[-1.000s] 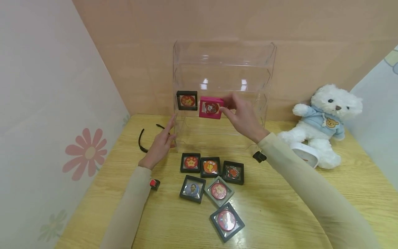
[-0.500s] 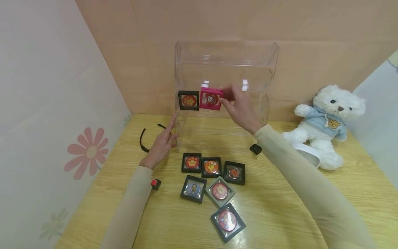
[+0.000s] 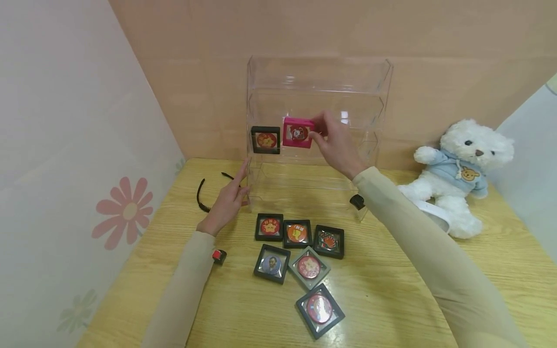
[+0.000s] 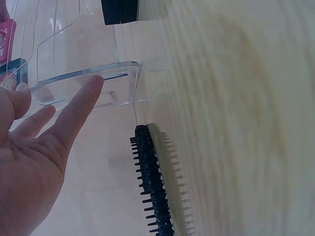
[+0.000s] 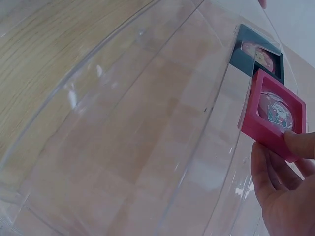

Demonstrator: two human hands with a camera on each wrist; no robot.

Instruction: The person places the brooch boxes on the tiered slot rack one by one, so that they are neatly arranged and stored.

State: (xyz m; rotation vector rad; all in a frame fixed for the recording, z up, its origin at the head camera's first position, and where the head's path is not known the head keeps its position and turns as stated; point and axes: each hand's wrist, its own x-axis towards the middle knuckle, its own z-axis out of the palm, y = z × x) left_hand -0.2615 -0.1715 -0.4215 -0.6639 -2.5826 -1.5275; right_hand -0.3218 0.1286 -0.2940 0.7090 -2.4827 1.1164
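My right hand [image 3: 338, 147] pinches the right edge of a pink square display frame [image 3: 298, 132] with a round badge inside. It is held upright at the front of a clear acrylic tiered rack [image 3: 322, 90]. Just left of it, a black display frame [image 3: 266, 140] with a star badge stands on a middle tier; in the right wrist view the pink frame [image 5: 275, 110] sits close beside it. With fingers extended, my left hand [image 3: 225, 200] touches the rack's left side panel. In the left wrist view, a fingertip of that hand [image 4: 39, 152] lies against the clear edge.
In front of the rack lie several framed badges, among them a grey frame [image 3: 310, 267] and a dark frame [image 3: 319, 311]. A black toothed headband [image 3: 201, 198] is left of the rack. A white teddy bear [image 3: 461, 169] sits at the right, a white oval object [image 3: 435, 215] by its feet.
My right hand has raised the pink frame from below the black frame's level to slightly above it. The left hand stays at the rack's side. The head view has shifted slightly.
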